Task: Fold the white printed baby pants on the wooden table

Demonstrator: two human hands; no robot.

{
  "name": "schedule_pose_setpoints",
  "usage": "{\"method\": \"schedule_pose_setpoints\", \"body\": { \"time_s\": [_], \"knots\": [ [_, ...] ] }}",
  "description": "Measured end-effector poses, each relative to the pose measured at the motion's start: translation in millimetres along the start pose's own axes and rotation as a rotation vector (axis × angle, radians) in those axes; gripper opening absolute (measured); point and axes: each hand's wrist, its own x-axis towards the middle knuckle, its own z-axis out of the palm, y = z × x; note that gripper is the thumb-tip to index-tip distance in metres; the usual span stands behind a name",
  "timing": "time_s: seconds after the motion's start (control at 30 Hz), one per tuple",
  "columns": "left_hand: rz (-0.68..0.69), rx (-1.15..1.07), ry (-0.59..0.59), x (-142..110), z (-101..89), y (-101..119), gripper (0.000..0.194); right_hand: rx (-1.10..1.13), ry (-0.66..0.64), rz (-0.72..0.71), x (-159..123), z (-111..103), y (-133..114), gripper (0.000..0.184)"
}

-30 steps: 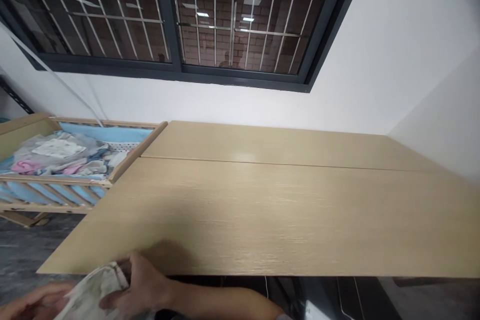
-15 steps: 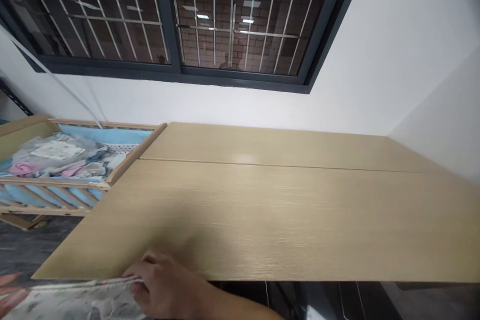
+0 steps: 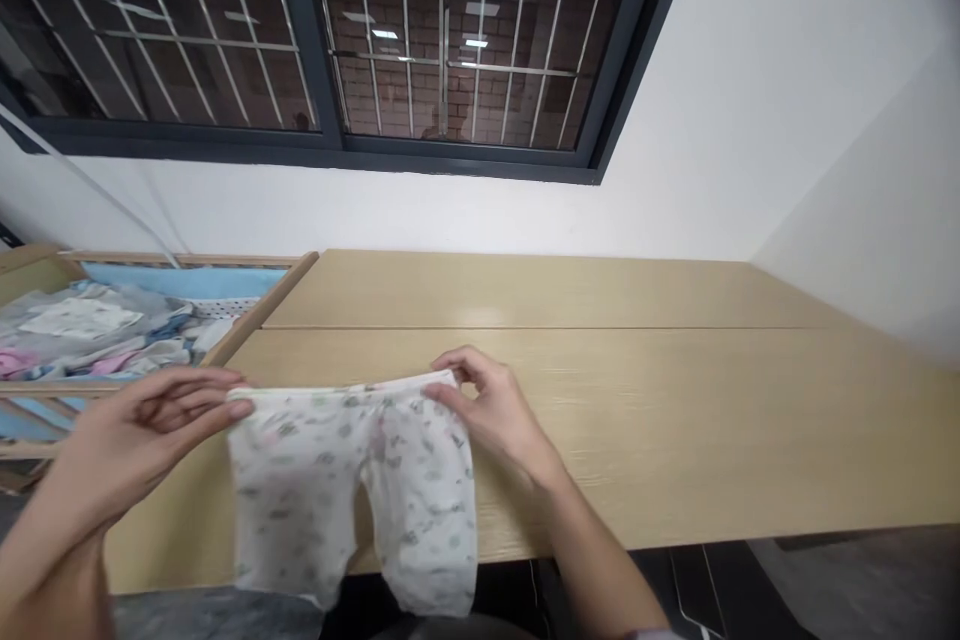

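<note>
A pair of white baby trousers (image 3: 352, 490) with a small grey-green print hangs spread out, legs down, over the near edge of a light wooden table (image 3: 637, 400). My left hand (image 3: 142, 430) pinches the left end of the waistband between thumb and fingers. At the other end, my right hand (image 3: 487, 410) holds the waistband's right corner. Both hands are above the tabletop, and the lower legs hang past the table edge.
A wooden crib (image 3: 255, 305) with blue padding stands at the left, holding a heap of folded and loose baby clothes (image 3: 82, 330). A barred window and white walls lie behind the table. Dark floor and a thin cable show below it.
The trousers were bunched low at the bottom left. Now they are lifted to mid-view and pulled open by the waistband, with both hands fully in view and further apart.
</note>
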Motion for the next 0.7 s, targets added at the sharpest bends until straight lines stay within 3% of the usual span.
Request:
{"method": "schedule_pose_setpoints", "body": {
  "time_s": [0.07, 0.23, 0.37, 0.5, 0.7],
  "knots": [
    [0.043, -0.154, -0.099, 17.3, 20.5, 14.0, 0.064, -0.016, 0.029, -0.014, 11.6, -18.7, 11.0, 0.025],
    [0.143, -0.211, -0.227, 64.7, 82.3, 32.1, 0.054, -0.122, 0.018, -0.015, 54.9, -45.1, 58.6, 0.025],
    [0.215, -0.153, -0.292, 102.1, 144.2, 24.5, 0.037, -0.294, 0.04, 0.046, 94.9, -39.8, 119.6, 0.024],
    [0.176, -0.006, -0.328, 131.1, 203.2, 10.1, 0.025, -0.389, 0.032, 0.166, 125.1, -26.9, 177.8, 0.025],
    [0.111, 0.141, -0.39, 149.6, 262.9, -5.1, 0.018, -0.437, 0.025, 0.261, 151.1, -15.1, 235.1, 0.022]
  ]
}}
